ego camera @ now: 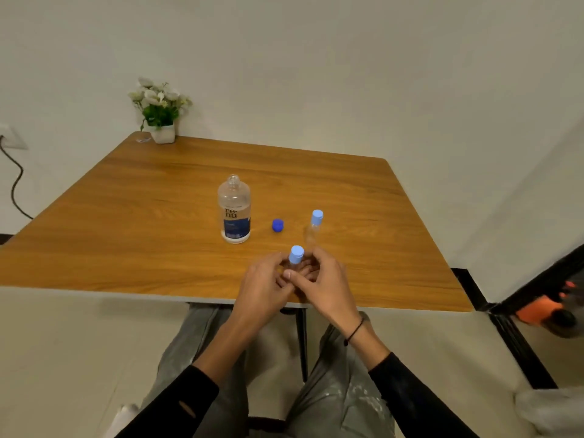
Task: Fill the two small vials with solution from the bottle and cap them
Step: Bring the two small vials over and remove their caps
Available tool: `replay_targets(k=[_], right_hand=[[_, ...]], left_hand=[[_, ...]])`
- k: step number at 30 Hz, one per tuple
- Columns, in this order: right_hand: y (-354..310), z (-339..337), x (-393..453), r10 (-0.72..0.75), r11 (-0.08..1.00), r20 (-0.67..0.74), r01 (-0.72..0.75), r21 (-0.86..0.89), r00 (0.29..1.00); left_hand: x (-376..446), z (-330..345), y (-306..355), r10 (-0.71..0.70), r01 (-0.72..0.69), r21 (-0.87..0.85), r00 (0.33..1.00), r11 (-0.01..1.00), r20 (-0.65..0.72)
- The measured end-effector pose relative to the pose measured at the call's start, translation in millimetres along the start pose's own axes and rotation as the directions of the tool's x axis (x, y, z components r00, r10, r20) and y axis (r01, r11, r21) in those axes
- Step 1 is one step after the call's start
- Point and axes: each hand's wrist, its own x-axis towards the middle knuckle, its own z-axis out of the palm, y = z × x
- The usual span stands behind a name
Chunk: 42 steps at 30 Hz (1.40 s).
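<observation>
Holding the near vial upright at the front of the worktop, your left hand and right hand both close their grip on its clear body, its light-blue cap showing above your fingers. The second vial stands capped just beyond your right hand. The bottle stands open near the middle of the worktop, its dark-blue cap lying between it and the second vial.
</observation>
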Motion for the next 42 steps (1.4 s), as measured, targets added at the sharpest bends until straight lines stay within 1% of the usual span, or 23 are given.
replay_targets(k=[2, 5, 7, 10, 14, 16, 19, 21, 22, 23, 24, 26, 27, 28, 30, 31, 32, 33, 35, 36, 37, 40, 42], right_hand=[[-13, 4, -1, -0.025, 0.999, 0.03, 0.025, -0.027, 0.999], [-30, 5, 11, -0.203, 0.946, 0.001, 0.197, -0.259, 0.979], [-41, 7, 23, -0.309, 0.868, 0.075, 0.313, -0.384, 0.948], [-50, 7, 36, -0.376, 0.791, 0.174, 0.413, -0.451, 0.91], [-51, 0, 41, -0.372, 0.758, 0.321, 0.485, -0.437, 0.871], [-54, -4, 39, -0.303, 0.744, 0.413, 0.484, -0.461, 0.859], [-63, -13, 34, -0.211, 0.809, 0.53, 0.451, -0.377, 0.821], [-69, -18, 30, -0.24, 0.847, 0.492, 0.428, -0.315, 0.837], [-71, -18, 31, -0.257, 0.834, 0.427, 0.422, -0.355, 0.867], [-74, -17, 33, -0.261, 0.791, 0.366, 0.415, -0.449, 0.893], [-78, -15, 36, -0.238, 0.714, 0.34, 0.402, -0.574, 0.91], [-83, -9, 41, -0.143, 0.506, 0.41, 0.423, -0.752, 0.901], [-83, -7, 45, -0.119, 0.445, 0.467, 0.467, -0.764, 0.877], [-84, -7, 46, -0.105, 0.45, 0.527, 0.513, -0.731, 0.843], [-84, -11, 46, -0.101, 0.523, 0.63, 0.58, -0.625, 0.77], [-86, -13, 44, -0.094, 0.564, 0.646, 0.576, -0.592, 0.757], [-89, -15, 43, -0.092, 0.584, 0.622, 0.548, -0.598, 0.777], [-92, -15, 41, -0.104, 0.572, 0.576, 0.522, -0.633, 0.811], [-94, -10, 40, -0.14, 0.492, 0.502, 0.5, -0.712, 0.853], [-94, -8, 42, -0.138, 0.477, 0.509, 0.507, -0.717, 0.85], [-94, -7, 43, -0.135, 0.498, 0.533, 0.523, -0.692, 0.835], [-89, -12, 46, -0.149, 0.613, 0.62, 0.564, -0.553, 0.771], [-90, -17, 47, -0.194, 0.669, 0.622, 0.566, -0.482, 0.759]], left_hand=[[-2, -9, -9, -0.01, 0.011, 0.026, 0.999, 1.0, -0.039], [-1, -21, -16, -0.041, 0.044, 0.046, 0.997, 0.998, -0.063], [1, -24, -19, -0.039, 0.042, 0.05, 0.997, 0.998, -0.061], [3, -23, -22, -0.029, 0.029, 0.002, 0.998, 1.0, -0.058], [5, -22, -28, -0.003, 0.002, -0.01, 0.999, 1.0, -0.043], [8, -22, -31, -0.001, 0.0, -0.009, 1.0, 1.0, -0.026], [8, -24, -30, -0.001, 0.001, -0.005, 1.0, 1.0, -0.004], [6, -24, -30, 0.021, -0.021, -0.007, 1.0, 1.0, -0.012], [6, -24, -30, 0.016, -0.016, -0.007, 1.0, 1.0, -0.016], [5, -24, -29, 0.006, -0.006, -0.009, 1.0, 1.0, -0.017], [5, -24, -29, -0.009, 0.009, -0.008, 1.0, 1.0, -0.015], [6, -24, -29, -0.015, 0.015, -0.006, 1.0, 1.0, 0.0], [7, -25, -28, -0.023, 0.023, -0.006, 1.0, 1.0, 0.006], [7, -26, -27, -0.036, 0.036, -0.008, 0.999, 0.999, 0.011], [7, -27, -28, -0.039, 0.039, -0.011, 0.999, 0.999, 0.011], [7, -28, -28, -0.026, 0.026, -0.005, 1.0, 1.0, 0.013], [7, -28, -29, -0.015, 0.015, 0.005, 1.0, 1.0, 0.015], [6, -28, -30, 0.0, -0.001, 0.013, 1.0, 1.0, 0.015], [6, -28, -31, 0.016, -0.016, 0.014, 1.0, 1.0, 0.017], [6, -28, -30, 0.01, -0.01, 0.01, 1.0, 1.0, 0.017], [6, -28, -28, -0.004, 0.004, 0.002, 1.0, 1.0, 0.017], [7, -29, -25, -0.04, 0.041, -0.028, 0.999, 0.999, 0.028], [8, -31, -26, -0.036, 0.037, -0.036, 0.999, 0.999, 0.039]])
